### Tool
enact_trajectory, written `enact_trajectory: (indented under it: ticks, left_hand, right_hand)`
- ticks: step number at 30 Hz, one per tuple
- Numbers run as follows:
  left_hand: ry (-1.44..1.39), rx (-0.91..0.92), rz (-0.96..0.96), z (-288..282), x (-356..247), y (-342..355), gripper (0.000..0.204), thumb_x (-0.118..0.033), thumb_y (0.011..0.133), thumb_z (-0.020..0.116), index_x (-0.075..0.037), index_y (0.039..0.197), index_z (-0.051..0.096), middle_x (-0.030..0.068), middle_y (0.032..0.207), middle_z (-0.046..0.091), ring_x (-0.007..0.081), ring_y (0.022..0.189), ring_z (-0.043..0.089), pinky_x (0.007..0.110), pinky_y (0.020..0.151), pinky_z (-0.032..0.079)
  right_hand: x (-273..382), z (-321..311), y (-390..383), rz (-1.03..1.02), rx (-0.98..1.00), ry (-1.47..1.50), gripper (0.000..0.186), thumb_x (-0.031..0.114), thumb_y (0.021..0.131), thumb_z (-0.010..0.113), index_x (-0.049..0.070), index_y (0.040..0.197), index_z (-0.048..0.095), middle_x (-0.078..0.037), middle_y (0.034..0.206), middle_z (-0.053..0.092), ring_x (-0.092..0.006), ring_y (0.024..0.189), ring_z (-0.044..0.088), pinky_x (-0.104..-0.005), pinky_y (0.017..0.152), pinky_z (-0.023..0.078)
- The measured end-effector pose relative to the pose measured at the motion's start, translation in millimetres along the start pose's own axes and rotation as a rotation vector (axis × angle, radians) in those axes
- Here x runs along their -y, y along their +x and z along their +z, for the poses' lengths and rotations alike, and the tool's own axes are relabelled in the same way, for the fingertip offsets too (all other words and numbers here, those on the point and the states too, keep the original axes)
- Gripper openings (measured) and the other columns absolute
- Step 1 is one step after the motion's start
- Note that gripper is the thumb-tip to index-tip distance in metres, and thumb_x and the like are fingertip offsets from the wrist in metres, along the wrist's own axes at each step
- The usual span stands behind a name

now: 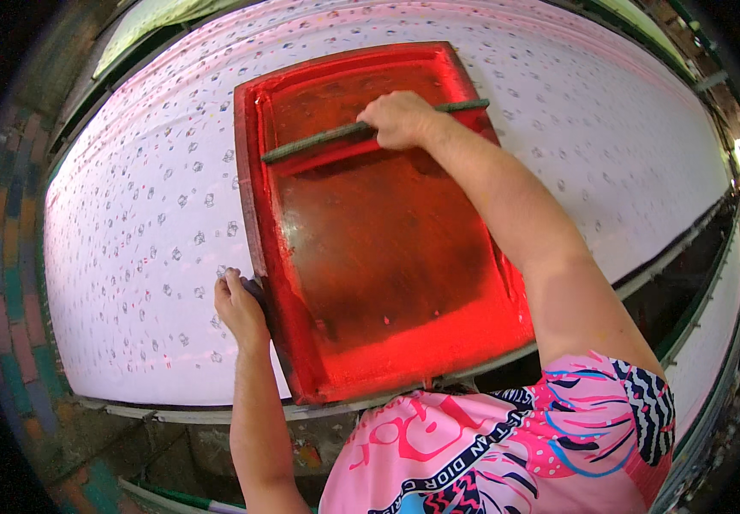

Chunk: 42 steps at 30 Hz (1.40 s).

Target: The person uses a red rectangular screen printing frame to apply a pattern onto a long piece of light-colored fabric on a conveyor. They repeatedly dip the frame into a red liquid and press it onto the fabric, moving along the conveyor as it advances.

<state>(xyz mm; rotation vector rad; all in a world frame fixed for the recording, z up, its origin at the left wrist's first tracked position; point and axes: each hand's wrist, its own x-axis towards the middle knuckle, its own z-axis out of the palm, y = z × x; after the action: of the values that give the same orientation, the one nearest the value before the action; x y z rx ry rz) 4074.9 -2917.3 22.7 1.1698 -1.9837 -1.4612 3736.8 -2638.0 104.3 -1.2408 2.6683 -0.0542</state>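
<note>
A screen-printing frame [246, 184] with red ink along its sides lies on white printed fabric [139, 257]. Its mesh [378, 231] is dark in the middle and bright red at the near end. My right hand [397, 120] is wrapped around the long dark handle of a squeegee [319, 141], which spans the far part of the frame from side to side. Beside the frame's left edge, my left hand [240, 304] is closed at a small dark piece [254, 289]; my fingers hide what it is.
The fabric covers a long table and carries small scattered motifs. A metal rail [143, 414] runs along the table's near edge. Colored paving [14, 317] lies at the left. Another pale surface [713, 343] stands beyond a dark gap on the right.
</note>
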Motion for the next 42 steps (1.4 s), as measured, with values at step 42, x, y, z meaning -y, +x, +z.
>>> enact_trajectory:
  ticks: [42]
  left_hand:
    - [0.786, -0.138, 0.225, 15, -15, -11, 0.073, -0.056, 0.109, 0.050, 0.011, 0.112, 0.077, 0.0359, 0.120, 0.075, 0.0534, 0.119, 0.070, 0.058, 0.107, 0.052]
  right_hand:
    - [168, 127, -402, -0.332, -0.347, 0.485, 0.052, 0.042, 0.091, 0.082, 0.004, 0.126, 0.073, -0.017, 0.133, 0.070, -0.0369, 0.130, 0.064, -0.0496, 0.110, 0.051]
